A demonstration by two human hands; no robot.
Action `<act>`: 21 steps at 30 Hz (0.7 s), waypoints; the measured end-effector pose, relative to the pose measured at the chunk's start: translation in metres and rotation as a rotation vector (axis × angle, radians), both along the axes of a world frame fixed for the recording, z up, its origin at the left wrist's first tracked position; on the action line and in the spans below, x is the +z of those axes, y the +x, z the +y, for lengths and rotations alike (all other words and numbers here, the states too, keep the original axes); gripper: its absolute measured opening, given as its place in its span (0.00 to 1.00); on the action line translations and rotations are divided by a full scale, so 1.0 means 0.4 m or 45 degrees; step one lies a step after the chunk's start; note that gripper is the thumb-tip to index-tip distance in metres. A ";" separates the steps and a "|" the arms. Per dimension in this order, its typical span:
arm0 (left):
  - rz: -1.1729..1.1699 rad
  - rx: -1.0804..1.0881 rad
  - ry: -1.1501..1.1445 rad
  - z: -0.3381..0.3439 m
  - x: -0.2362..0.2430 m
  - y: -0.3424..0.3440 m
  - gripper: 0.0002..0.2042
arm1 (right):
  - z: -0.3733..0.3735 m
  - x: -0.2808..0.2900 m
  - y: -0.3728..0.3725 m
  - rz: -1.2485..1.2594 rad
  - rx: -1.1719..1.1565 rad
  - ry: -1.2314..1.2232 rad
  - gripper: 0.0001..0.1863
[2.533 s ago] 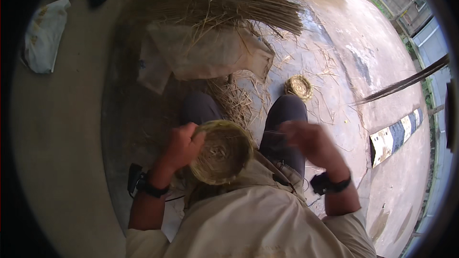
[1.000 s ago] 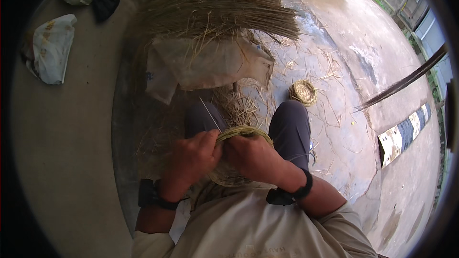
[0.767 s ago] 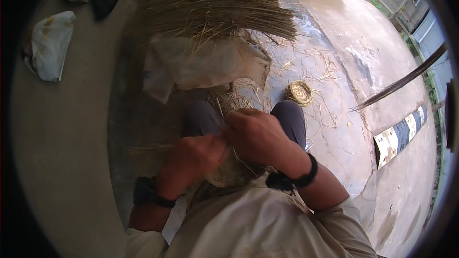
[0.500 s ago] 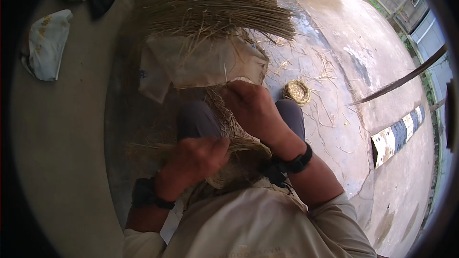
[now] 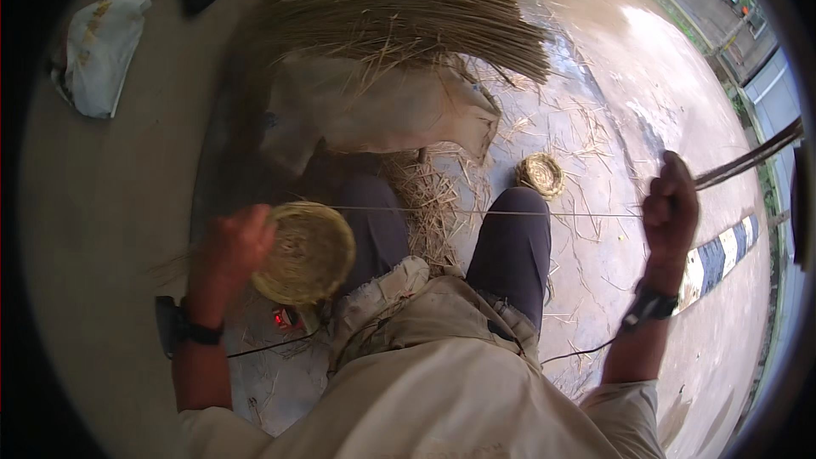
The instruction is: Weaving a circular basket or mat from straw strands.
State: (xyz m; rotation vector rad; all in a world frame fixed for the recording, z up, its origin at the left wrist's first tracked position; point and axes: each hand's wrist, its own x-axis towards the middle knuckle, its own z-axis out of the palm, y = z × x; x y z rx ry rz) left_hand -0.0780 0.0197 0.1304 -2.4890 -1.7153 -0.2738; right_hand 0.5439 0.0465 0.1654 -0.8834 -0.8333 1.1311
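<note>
My left hand [image 5: 234,242] is closed on the left rim of a round, shallow straw basket [image 5: 306,253] above my left thigh. Loose straw ends stick out left of that hand, which is slightly blurred. Far out to the right, my right hand [image 5: 670,202] is closed in a pinch on a thin pale strand [image 5: 510,213]. The strand runs taut, nearly level, across both thighs from the basket's rim to this hand. A smaller coiled straw basket [image 5: 541,176] rests on the floor beyond my right knee.
A large bundle of straw stalks [image 5: 408,21] lies ahead on a pale cloth sack [image 5: 382,110]. Straw scraps [image 5: 425,204] litter the floor. White bag [image 5: 102,55] at far left; striped block [image 5: 718,263] at right. A dark strip [image 5: 752,160] extends beyond my right hand.
My hands have moved from close together over my lap to wide apart. The basket has shifted left with my left hand; the strand is now drawn out to the right.
</note>
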 end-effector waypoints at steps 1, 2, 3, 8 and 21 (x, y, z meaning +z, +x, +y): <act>0.032 0.089 -0.020 0.001 0.019 -0.039 0.09 | -0.004 -0.019 0.109 -0.141 -0.172 0.007 0.16; 0.069 0.183 -0.039 -0.002 0.035 -0.068 0.09 | -0.015 -0.045 0.203 -0.659 -0.356 0.106 0.17; 0.066 0.187 -0.042 -0.006 0.042 -0.090 0.09 | -0.028 -0.068 0.295 -1.159 -0.633 0.159 0.17; 0.034 0.081 -0.120 -0.011 0.055 -0.053 0.10 | -0.056 -0.084 0.345 -1.278 -0.660 0.032 0.17; -0.507 -0.497 -0.254 0.005 -0.004 0.355 0.25 | -0.014 -0.232 -0.485 -0.668 1.187 -0.302 0.25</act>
